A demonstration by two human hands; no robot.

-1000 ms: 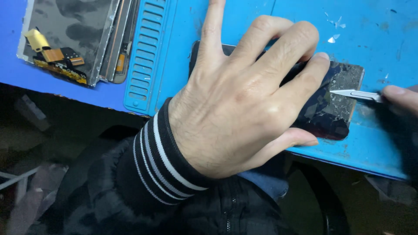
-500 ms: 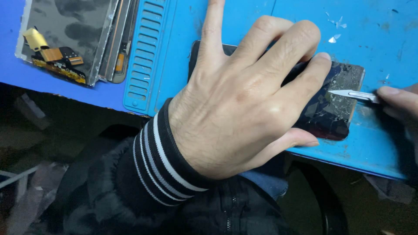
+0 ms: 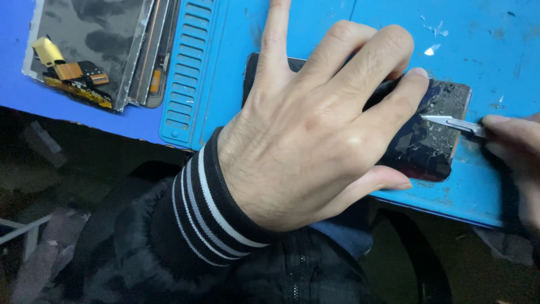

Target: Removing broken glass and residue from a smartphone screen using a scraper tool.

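Head view: left hand [image 3: 315, 129] flat, fingers spread, pressing down on cracked dark phone [image 3: 433, 132] on blue mat [image 3: 225, 73], right hand [image 3: 514, 146] fingers pinched on metal blade [image 3: 453, 123], tip touching phone's shattered glass, stripped screen assemblies [image 3: 95, 45] top-left, well apart.

One head-worn camera looks steeply down from close above, so the left hand [image 3: 315, 129] fills the middle of the frame. The right hand [image 3: 514, 152] is cut by the right edge. Beyond the hands the blue mat [image 3: 236, 50] runs past the top edge.
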